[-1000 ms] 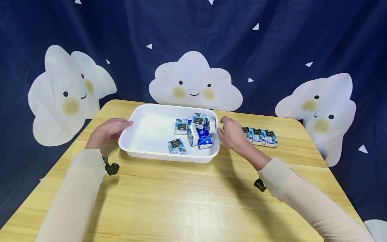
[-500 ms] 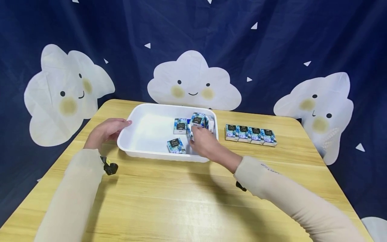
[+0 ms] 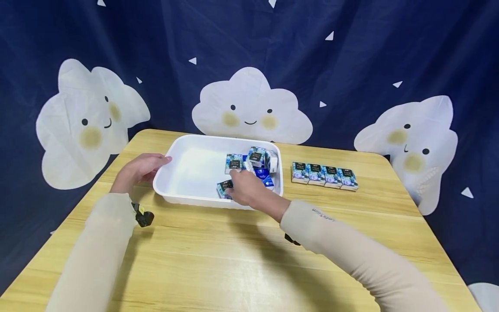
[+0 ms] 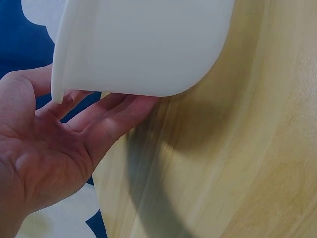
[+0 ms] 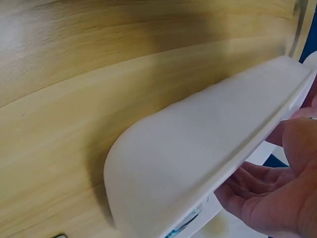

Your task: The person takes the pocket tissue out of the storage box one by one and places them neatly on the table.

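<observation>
A white plastic tray stands on the wooden table, with several small tissue packs gathered at its right side. My left hand grips the tray's left end, thumb at the rim and fingers under the wall in the left wrist view. My right hand reaches over the front rim, its fingertips at the front tissue pack, partly covering it. In the right wrist view, the tray wall hides part of the right fingers; I cannot tell if they pinch the pack. Another tissue pack lies just behind.
Right of the tray, a row of flowered tissue packs lies side by side on the table. Inside the tray, a plain blue pack lies among flowered ones. A dark blue cloud-print curtain hangs behind the table.
My right hand has moved left from beside the row of packs, over the tray's right side, to the front pack inside. The left hand stays on the tray.
</observation>
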Demonstrator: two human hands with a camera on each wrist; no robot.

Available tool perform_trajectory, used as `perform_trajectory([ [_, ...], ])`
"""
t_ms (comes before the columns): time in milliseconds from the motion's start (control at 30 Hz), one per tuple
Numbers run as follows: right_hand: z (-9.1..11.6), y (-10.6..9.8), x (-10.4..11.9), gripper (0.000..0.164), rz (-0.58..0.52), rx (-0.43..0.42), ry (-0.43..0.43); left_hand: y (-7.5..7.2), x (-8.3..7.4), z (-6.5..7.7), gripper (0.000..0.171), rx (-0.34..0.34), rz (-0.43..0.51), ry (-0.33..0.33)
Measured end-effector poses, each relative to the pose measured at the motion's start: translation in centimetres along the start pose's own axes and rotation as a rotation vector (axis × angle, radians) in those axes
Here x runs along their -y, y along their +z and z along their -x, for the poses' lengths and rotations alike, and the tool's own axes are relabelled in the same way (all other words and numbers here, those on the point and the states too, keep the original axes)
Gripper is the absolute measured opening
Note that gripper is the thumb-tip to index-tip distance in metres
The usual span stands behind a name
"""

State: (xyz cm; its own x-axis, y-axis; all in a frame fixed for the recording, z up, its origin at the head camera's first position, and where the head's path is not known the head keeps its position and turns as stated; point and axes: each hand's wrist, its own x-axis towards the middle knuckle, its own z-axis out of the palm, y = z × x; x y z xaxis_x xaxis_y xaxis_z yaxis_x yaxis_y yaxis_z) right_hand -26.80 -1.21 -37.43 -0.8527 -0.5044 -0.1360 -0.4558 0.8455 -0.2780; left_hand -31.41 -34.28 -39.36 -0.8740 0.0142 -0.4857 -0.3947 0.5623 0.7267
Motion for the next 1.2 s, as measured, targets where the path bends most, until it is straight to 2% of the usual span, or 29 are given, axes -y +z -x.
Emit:
perform_trajectory([
  [200,-0.6,0.3,0.5,0.059,0.017,0.018,0.010,0.0,0.1,-0.2,0.070,-0.001,0.000,0.006],
  [433,-1.1,0.1,0.8,0.056,0.041,0.049,0.028,-0.1,0.0,0.0,0.073,-0.004,-0.016,0.010],
  [633,-1.3,0.1,1.0,0.061,0.054,0.088,0.050,-0.1,-0.1,0.0,0.073,-0.004,-0.017,0.007],
  [900,-1.6,0.2,0.8,0.064,0.043,0.120,0.077,0.1,-0.1,0.0,0.072,-0.006,-0.007,0.013],
  [1200,-2.0,0.4,0.7,0.060,-0.016,0.157,0.116,0.1,0.1,0.0,0.074,-0.005,-0.007,0.011],
])
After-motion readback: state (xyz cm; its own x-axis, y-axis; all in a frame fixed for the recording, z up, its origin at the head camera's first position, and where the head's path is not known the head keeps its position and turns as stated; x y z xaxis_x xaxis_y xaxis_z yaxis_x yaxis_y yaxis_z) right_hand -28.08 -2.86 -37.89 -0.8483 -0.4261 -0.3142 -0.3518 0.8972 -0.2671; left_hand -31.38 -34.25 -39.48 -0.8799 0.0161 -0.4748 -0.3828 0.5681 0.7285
